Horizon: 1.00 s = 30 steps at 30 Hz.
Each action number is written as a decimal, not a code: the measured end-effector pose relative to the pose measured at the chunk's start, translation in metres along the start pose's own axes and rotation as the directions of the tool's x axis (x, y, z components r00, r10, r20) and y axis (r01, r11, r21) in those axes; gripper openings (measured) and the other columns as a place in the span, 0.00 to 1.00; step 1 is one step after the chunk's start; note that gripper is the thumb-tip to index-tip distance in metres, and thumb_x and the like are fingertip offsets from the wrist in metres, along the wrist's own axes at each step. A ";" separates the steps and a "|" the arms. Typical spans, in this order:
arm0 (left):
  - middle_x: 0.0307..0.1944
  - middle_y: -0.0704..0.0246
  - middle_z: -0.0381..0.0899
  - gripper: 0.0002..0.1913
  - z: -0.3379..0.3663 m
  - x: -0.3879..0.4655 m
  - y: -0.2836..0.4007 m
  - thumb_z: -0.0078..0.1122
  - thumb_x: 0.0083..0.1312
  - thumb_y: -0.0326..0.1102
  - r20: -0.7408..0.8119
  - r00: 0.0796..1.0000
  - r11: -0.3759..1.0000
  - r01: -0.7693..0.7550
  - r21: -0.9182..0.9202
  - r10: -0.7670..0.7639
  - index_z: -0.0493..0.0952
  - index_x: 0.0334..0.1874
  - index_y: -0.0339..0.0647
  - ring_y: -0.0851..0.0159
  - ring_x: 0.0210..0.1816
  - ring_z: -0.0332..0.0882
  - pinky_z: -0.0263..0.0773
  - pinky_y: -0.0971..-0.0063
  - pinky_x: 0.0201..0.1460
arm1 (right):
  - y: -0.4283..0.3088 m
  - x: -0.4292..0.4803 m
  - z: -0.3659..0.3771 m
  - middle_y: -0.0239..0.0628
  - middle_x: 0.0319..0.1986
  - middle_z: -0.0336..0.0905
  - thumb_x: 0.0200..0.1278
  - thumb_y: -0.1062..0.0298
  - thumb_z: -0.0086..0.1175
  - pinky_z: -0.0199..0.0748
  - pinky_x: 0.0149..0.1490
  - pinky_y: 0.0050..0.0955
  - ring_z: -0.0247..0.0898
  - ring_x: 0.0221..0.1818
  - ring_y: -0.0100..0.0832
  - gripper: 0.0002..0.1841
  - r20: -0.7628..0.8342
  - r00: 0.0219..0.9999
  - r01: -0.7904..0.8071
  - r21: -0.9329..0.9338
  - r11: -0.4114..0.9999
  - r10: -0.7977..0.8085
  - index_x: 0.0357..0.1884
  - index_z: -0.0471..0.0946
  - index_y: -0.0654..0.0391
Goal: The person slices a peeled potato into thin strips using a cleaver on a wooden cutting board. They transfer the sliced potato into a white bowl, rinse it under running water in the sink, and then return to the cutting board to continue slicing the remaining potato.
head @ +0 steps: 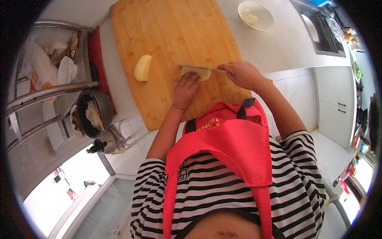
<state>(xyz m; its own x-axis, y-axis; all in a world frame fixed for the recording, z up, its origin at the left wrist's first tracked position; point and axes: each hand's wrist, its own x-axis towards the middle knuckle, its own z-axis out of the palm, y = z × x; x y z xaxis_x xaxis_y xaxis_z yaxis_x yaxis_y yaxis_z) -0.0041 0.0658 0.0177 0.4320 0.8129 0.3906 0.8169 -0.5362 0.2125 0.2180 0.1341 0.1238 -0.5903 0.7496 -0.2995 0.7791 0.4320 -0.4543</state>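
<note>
A large wooden cutting board (pixel 167 33) lies on the white counter before me. My right hand (pixel 240 74) grips a kitchen knife (pixel 197 67) by its handle, the thin blade pointing left across a pale, peeled vegetable piece (pixel 205 73), perhaps potato. Fingertips of my left hand (pixel 187 89) press on that piece, just on my side of the blade. Whether the blade has entered the piece cannot be told. Farther left on the board rests another pale, peeled wedge (pixel 142 68), touched by neither hand.
A white bowl (pixel 256 16) with a small pale item stands beyond the board at right, near a stovetop (pixel 323 35). At left, a metal rack (pixel 53 92) holds stacked white bowls (pixel 66 71); a dark pan (pixel 95 113) with food sits beside it.
</note>
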 end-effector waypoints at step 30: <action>0.50 0.62 0.67 0.15 0.021 -0.008 -0.004 0.55 0.53 0.37 0.069 0.996 0.997 0.063 -0.043 -0.060 0.73 0.44 0.45 0.49 0.52 0.64 0.64 0.62 0.53 | -0.025 -0.034 0.001 0.41 0.37 0.73 0.50 0.73 0.43 0.71 0.34 0.38 0.73 0.32 0.43 0.19 0.063 0.992 -0.096 -0.158 0.983 0.107 0.48 0.67 0.51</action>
<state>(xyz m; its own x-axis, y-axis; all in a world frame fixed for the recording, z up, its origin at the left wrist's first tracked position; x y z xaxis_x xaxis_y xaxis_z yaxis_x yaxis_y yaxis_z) -0.0025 0.0666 -0.0052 0.4073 0.8575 0.3142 0.8253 -0.4930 0.2756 0.2190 0.0971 0.1444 -0.5157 0.7584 -0.3987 0.8557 0.4320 -0.2850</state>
